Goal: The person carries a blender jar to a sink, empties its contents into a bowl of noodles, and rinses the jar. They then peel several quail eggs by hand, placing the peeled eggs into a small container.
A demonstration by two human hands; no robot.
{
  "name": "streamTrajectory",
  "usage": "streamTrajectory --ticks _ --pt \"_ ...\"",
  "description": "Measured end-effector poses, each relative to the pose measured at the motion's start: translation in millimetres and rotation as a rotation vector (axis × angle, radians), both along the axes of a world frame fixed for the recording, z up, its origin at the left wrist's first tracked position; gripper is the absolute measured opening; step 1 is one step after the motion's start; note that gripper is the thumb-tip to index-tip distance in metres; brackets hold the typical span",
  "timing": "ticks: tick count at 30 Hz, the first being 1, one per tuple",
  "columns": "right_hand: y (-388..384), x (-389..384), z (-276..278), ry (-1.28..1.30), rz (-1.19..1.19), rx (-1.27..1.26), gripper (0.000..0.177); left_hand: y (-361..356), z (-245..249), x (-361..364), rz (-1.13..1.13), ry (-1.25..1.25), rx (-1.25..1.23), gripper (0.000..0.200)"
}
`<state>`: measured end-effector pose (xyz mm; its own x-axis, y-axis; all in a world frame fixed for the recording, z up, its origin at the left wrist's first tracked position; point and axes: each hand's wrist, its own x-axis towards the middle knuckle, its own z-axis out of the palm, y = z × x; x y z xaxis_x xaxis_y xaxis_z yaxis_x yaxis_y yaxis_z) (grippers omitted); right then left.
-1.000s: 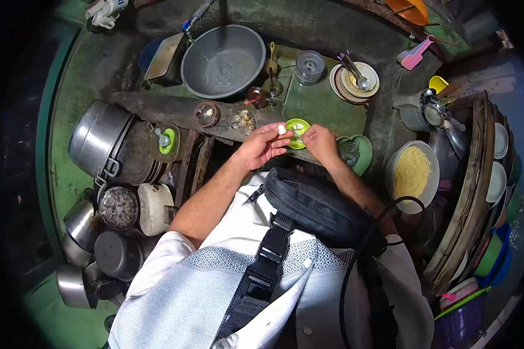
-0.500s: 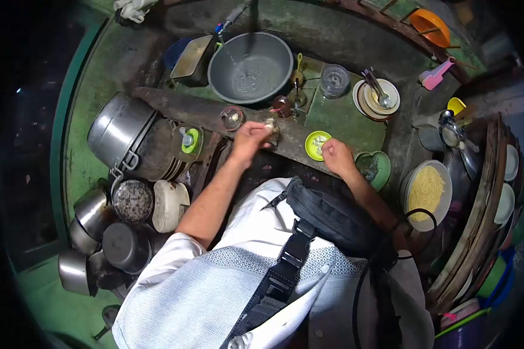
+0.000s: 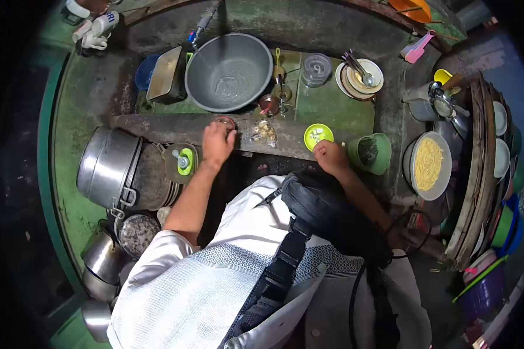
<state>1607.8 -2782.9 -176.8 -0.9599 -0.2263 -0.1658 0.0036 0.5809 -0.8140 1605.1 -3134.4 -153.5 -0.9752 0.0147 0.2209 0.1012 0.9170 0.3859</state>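
Note:
My left hand (image 3: pixel 216 144) reaches over a small red-rimmed bowl (image 3: pixel 229 121) on the stone ledge. Its thumb is apart from the fingers, and nothing shows in the hand; the fingertips are partly hidden at the bowl. My right hand (image 3: pixel 330 156) is closed at the near edge of a lime-green dish (image 3: pixel 310 143); what it holds, if anything, is too small to make out. Small white pieces (image 3: pixel 317 134) that look like garlic cloves lie in that dish. Between my hands, a small pile of pale cloves and skins (image 3: pixel 264 134) sits on the ledge.
A grey basin (image 3: pixel 192 81) with water stands behind the ledge, below a tap (image 3: pixel 199 29). Stacked plates (image 3: pixel 378 72) with spoons are at the back right. A green mug-like container (image 3: pixel 381 157) and a bowl of yellow shreds (image 3: pixel 428 166) stand right. Metal pots (image 3: pixel 105 166) crowd the left.
My left hand has moved left from the pile of cloves to the red-rimmed bowl, and its thumb has parted from the fingers. My right hand stays closed by the dish. The view has shifted.

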Motion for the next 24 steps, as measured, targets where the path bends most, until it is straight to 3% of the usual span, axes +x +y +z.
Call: streamTrajectory --ticks 3,5,11,13,16,18,23,24 --pt "-8.5 5.7 3.2 -0.042 -0.033 -0.005 0.009 24.7 -3.7 2.8 -0.230 -0.207 0.272 0.025" --pt "-14.1 7.5 8.3 -0.073 -0.022 0.000 0.009 52.1 3.0 -2.0 -0.251 -0.183 0.226 0.028" --pt "-30.3 6.5 21.0 -0.071 0.063 -0.078 0.009 66.0 -36.2 -20.8 -0.198 -0.366 0.191 0.012" --pt "-36.0 5.6 23.1 -0.045 0.083 -0.087 0.009 68.1 -40.2 -16.8 -0.058 -0.369 0.474 0.007" --pt "-45.9 0.0 31.6 -0.050 0.113 -0.211 0.014 67.5 -38.1 -18.2 -0.032 -0.461 0.571 0.008" --pt "-53.5 -7.3 47.0 0.105 0.308 -0.114 0.026 66.5 -34.3 -21.3 -0.008 -0.534 0.615 0.008" --pt "-76.3 -14.2 18.8 0.320 0.431 -0.076 0.033 78.0 -22.3 -24.3 -0.037 -0.610 0.687 0.008" --pt "-77.3 -15.5 12.3 0.313 0.411 0.036 0.034 81.7 -22.2 -23.5 -0.003 -0.666 0.822 0.010"
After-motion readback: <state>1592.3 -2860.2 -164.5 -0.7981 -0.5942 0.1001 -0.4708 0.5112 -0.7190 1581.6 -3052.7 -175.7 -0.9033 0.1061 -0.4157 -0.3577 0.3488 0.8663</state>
